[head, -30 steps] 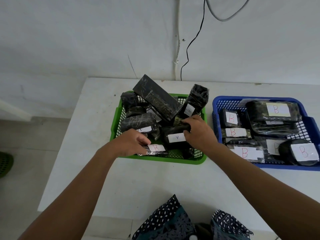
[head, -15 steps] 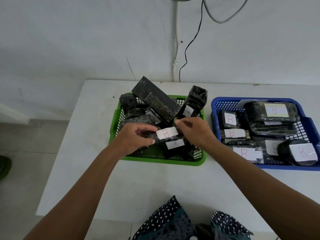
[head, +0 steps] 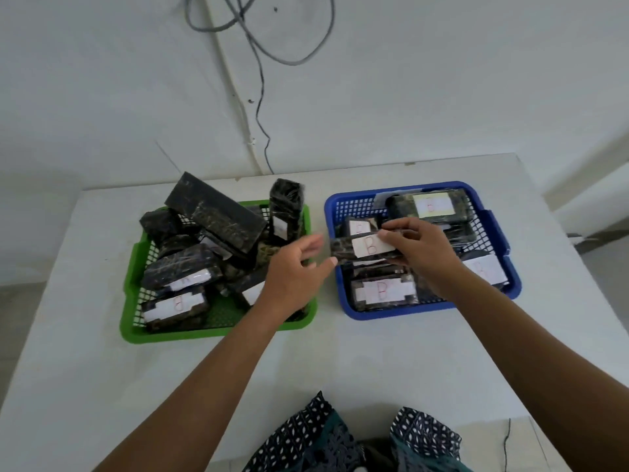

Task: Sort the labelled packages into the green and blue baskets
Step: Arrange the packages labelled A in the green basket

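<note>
My right hand (head: 420,252) grips a small black package labelled B (head: 362,247) over the left part of the blue basket (head: 422,310). My left hand (head: 296,267) hovers with spread fingers just left of that package, over the right rim of the green basket (head: 211,333); it holds nothing. The green basket holds several black wrapped packages, one at the front with a B label (head: 175,306). Inside the blue basket lie several B-labelled packages, such as a front one (head: 383,292) and a large rear one (head: 430,206).
Both baskets stand side by side on a white table (head: 340,362) against a white wall. Cables (head: 258,63) hang down the wall behind. Patterned cloth (head: 340,441) shows at the near table edge.
The B package, held by both hands over the green basket, has travelled right to the blue basket. My left hand has let go of it and my right hand alone carries it.
</note>
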The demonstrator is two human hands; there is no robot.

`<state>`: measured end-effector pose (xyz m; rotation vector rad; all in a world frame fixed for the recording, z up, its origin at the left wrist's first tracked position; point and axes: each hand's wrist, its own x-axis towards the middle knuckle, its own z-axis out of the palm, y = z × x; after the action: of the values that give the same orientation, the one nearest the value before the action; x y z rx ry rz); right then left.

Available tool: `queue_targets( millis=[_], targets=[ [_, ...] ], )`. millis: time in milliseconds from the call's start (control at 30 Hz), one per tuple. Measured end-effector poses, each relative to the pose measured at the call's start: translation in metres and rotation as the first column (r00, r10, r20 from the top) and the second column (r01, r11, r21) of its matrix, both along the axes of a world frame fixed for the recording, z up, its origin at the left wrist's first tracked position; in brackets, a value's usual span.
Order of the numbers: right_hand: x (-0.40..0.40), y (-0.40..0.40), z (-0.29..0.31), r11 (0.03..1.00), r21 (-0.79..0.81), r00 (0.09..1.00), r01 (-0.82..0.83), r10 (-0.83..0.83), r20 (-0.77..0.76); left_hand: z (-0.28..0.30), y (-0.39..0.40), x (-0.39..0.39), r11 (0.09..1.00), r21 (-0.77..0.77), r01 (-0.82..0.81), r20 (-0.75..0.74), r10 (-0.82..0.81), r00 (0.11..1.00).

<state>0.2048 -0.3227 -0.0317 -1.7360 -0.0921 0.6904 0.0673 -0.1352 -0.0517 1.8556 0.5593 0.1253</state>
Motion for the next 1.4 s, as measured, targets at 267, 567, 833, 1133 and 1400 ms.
queue_targets(
  millis=[267,567,833,1133,1400],
  targets=[
    [0.031,-0.085,-0.026,0.983,-0.121,0.988,0.141,-0.133,0.076,-0.025,-0.09,0.029,0.944,0.191,-0.268,-0.117,0.293,0.949],
    [0.041,-0.053,-0.053,0.977,-0.188,0.989,-0.097,0.116,0.091,-0.045,-0.092,0.048,0.852,0.262,-0.454,-0.173,0.504,0.846],
    [0.036,-0.039,-0.064,0.855,-0.425,0.868,-0.299,0.428,0.252,-0.047,-0.081,0.045,0.875,0.212,-0.435,-0.194,0.474,0.859],
    [0.028,-0.004,-0.04,0.882,-0.439,0.719,-0.173,0.418,0.556,-0.036,-0.046,0.025,0.92,-0.102,-0.378,-0.292,0.336,0.895],
    [0.008,0.119,-0.022,0.889,-0.307,0.717,-0.34,0.456,0.528,-0.001,0.058,-0.011,0.919,0.037,-0.392,-0.198,0.391,0.899]
  ],
)
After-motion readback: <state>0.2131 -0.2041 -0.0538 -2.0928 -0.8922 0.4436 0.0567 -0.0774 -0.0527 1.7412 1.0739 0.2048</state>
